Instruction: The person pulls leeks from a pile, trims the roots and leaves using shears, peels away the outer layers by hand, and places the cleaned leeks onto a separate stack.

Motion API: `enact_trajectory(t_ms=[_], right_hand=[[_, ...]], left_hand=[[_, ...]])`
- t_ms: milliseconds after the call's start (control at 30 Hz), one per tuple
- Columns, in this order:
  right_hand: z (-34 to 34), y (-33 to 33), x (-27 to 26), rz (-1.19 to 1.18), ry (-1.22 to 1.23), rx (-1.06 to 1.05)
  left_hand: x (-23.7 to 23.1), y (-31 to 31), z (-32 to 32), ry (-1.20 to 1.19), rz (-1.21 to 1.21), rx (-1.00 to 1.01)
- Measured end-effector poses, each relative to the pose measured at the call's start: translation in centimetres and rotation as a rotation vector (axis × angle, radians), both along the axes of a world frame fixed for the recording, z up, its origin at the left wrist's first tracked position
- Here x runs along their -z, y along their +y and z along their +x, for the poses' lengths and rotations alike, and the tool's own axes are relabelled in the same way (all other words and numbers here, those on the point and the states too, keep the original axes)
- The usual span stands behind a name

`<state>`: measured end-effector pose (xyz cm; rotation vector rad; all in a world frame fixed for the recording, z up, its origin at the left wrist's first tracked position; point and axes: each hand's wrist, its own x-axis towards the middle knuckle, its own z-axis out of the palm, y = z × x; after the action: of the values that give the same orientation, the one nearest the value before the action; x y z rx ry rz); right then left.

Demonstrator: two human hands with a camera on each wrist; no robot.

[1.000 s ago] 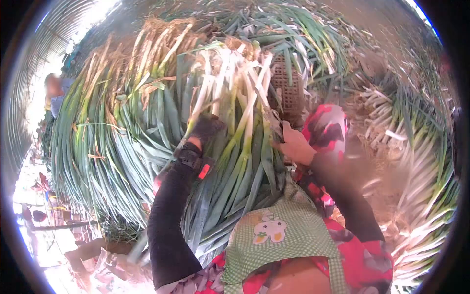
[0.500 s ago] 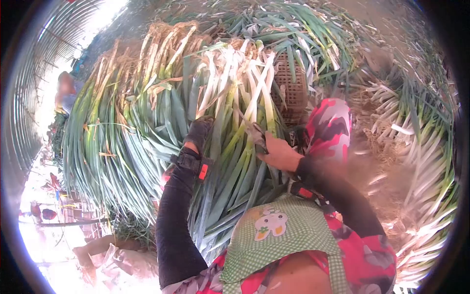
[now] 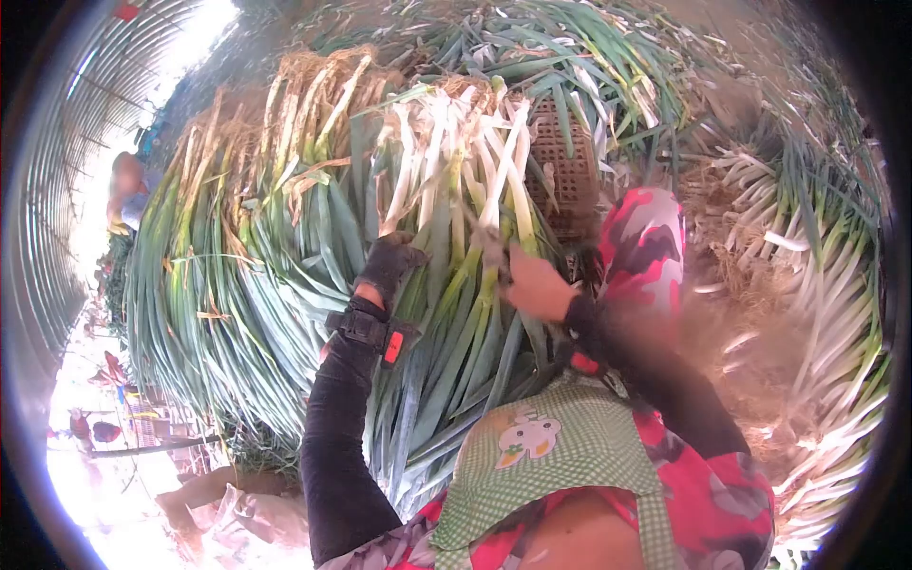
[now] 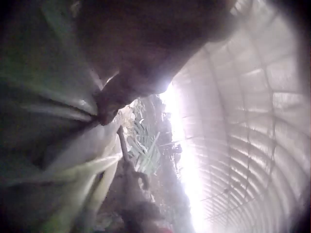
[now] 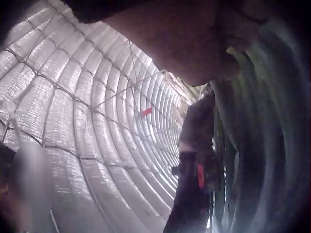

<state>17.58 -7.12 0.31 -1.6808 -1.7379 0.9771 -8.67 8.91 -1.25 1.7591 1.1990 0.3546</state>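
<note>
A heap of long green onions (image 3: 456, 313) lies in front of me, white ends up and green leaves falling toward my lap. My left hand (image 3: 391, 268), in a dark glove, grips stalks just below their white part. In the left wrist view, the dark fingers (image 4: 109, 102) pinch a stalk or leaf. To its right, my right hand (image 3: 537, 285) holds a slim, knife-like tool (image 4: 123, 145) over the stalks, its tip pointing toward the white ends. Blur obscures the tool's exact kind in the head view.
More green onions with brown roots (image 3: 228, 218) are piled at the left. A woven basket (image 3: 562, 176) stands behind, loose leaves on it. Rows of whitish stalks (image 3: 826, 313) line the right. Another person (image 3: 125, 195) is at the far left, under the curved ribbed roof (image 5: 97, 107).
My right hand has moved left across the onion stalks, closer to my left hand, bringing the tool with it. The left hand stays at about the same spot on the heap.
</note>
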Motion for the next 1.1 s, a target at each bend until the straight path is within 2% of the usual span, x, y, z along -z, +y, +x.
enact_trajectory(t_ms=[33,100,200,233,300,333,433,533,567,633,667,767,833,867,967,1067,1100], right_hand=[[0.7,0.8,0.3,-0.013,-0.009,0.057],[2.1,2.4,0.5,-0.034,-0.028,0.168],[1.6,-0.9,-1.7,-0.013,0.025,-0.018],[1.5,-1.6,-1.8,0.011,0.027,-0.095],[1.9,-1.3,-1.5,-0.050,0.000,-0.045],[2.2,-1.0,-1.4,-0.077,-0.014,-0.021],[1.8,-1.0,-1.6,-0.048,0.039,-0.042],[1.3,-1.7,-1.2,0.057,0.030,-0.080],[1.3,-2.0,-0.9,0.094,0.004,-0.093],[2.5,-1.0,0.2,-0.038,0.015,0.010],[3.0,-0.5,0.0,-0.100,0.019,0.061],[2.7,-2.1,-0.6,-0.104,0.021,0.030],[2.5,-2.4,-0.6,-0.137,0.033,0.006],[2.4,-2.5,-0.5,-0.153,0.041,-0.004],[2.8,-1.1,0.1,-0.052,-0.001,0.002],[1.8,-0.3,-0.3,-0.075,0.052,-0.026],[1.6,0.2,-0.2,-0.054,0.054,-0.016]], left_hand=[[-0.4,-0.4,0.7,0.081,0.045,-0.018],[-4.8,-3.0,4.2,0.242,0.142,-0.058],[-4.6,-3.9,4.5,0.388,0.671,-0.193],[-5.2,-4.1,4.8,0.398,0.680,-0.211],[-9.3,-5.6,6.5,0.423,0.693,-0.240],[-9.3,-5.3,6.6,0.492,0.695,-0.196],[-8.0,-6.1,7.4,0.689,0.765,-0.136],[-3.7,-7.3,7.8,0.916,0.788,0.017],[-3.9,-8.5,8.5,0.884,0.772,0.035],[-5.0,-10.5,9.7,0.818,0.742,0.060],[-5.1,-10.3,9.8,0.579,0.720,0.041],[-6.0,-9.4,11.1,0.713,0.442,0.205],[-1.8,-6.2,10.0,0.669,0.578,0.159],[-1.5,-5.4,9.8,0.648,0.646,0.137],[-1.3,-3.8,9.4,0.477,0.573,-0.022],[-2.3,-3.5,9.7,0.442,0.543,-0.169],[-2.3,-2.9,9.5,0.470,0.517,-0.156]])
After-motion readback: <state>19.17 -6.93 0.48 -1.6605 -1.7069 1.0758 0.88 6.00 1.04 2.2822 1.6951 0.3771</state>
